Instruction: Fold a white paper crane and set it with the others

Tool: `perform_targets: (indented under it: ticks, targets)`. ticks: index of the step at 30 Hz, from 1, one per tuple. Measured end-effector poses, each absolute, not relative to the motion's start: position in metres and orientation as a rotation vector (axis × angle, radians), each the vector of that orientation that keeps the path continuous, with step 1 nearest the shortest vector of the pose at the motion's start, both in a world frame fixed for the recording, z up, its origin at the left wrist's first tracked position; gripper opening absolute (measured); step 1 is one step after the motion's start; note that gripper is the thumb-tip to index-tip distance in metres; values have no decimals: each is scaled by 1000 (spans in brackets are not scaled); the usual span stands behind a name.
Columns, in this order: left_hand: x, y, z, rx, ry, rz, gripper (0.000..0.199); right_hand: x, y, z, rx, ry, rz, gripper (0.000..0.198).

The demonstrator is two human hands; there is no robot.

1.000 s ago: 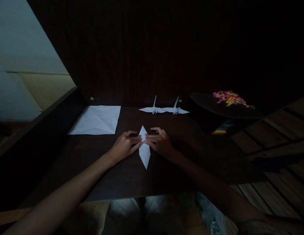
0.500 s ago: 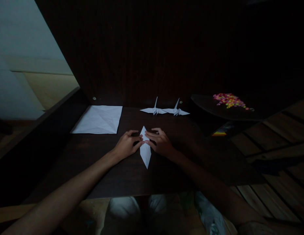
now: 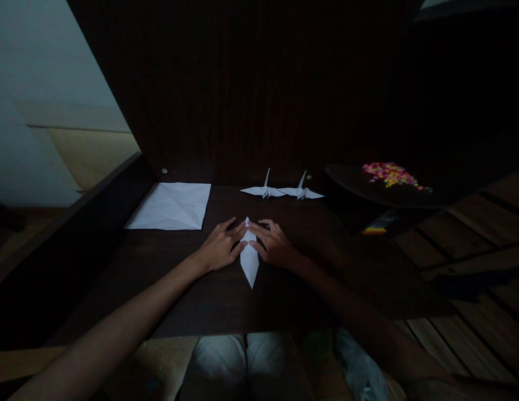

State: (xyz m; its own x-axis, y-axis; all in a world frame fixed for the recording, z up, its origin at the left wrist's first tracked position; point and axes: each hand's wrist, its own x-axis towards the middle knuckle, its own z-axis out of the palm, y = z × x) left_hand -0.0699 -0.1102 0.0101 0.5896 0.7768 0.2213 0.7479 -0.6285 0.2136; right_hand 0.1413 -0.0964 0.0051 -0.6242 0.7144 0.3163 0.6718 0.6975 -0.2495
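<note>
**Folded to a slim diamond, with no wings spread yet**

Worked at a folded paper (image 3: 250, 264) on the bench (image 3: 192, 312), a little below the middle of the frame, with its long points aimed up and down. Set the left hand (image 3: 221, 245) along its left edge and the right hand (image 3: 276, 246) along its right edge, with forefingers almost together near the upper point and thumbs touching farther down, around the middle. Curved both hands loosely, with a gap between thumb and forefinger on each; could not tell whether pinching the edges or only pressing from above.

Judged well along in the flat folding: brought to a narrow shape with a tapered lower point left uncovered. Saw no spread wings and no raised neck on it, so counted those as not yet made, going by the pieces beyond. Could not count layers or check creases under the fingers in such dim light.

Found two pieces apparently complete, just above the middle of the frame and right of centre: a left paper bird (image 3: 265, 191) and a right paper bird (image 3: 301, 192), side by side with wings out, touching or overlapping at the near wings, and each with a thin upright spike. Found a square sheet (image 3: 171, 206) at left, lying flat though creased, so apparently the least advanced. Noted bright little bits (image 3: 391, 174) heaped on a small shelf (image 3: 349, 181) at right, well apart from the folding.
</note>
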Motion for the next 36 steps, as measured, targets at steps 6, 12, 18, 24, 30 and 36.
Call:
perform_targets:
  ticks: [6, 12, 18, 24, 30, 36]
  targets:
    - [-72, -106, 10, 2703, 1282, 496, 53, 142, -96, 9, -1107, -2548, 191, 44]
    - [-72, -106, 11, 2696, 1278, 481, 49, 141, -94, 10, -1136, -2563, 223, 42]
    - [-71, -100, 12, 2687, 1243, 456, 53, 142, -93, 7, -1108, -2568, 214, 42]
    - [-73, -95, 14, 2649, 1238, 429, 54, 142, -93, 10, -1104, -2607, 144, 43]
    - [-74, -96, 15, 2582, 1220, 537, 51, 141, -94, 17, -1096, -2620, 130, 42]
    - [-78, -98, 21, 2562, 1090, 762, 37, 142, -92, 18, -1062, -2639, 167, 45]
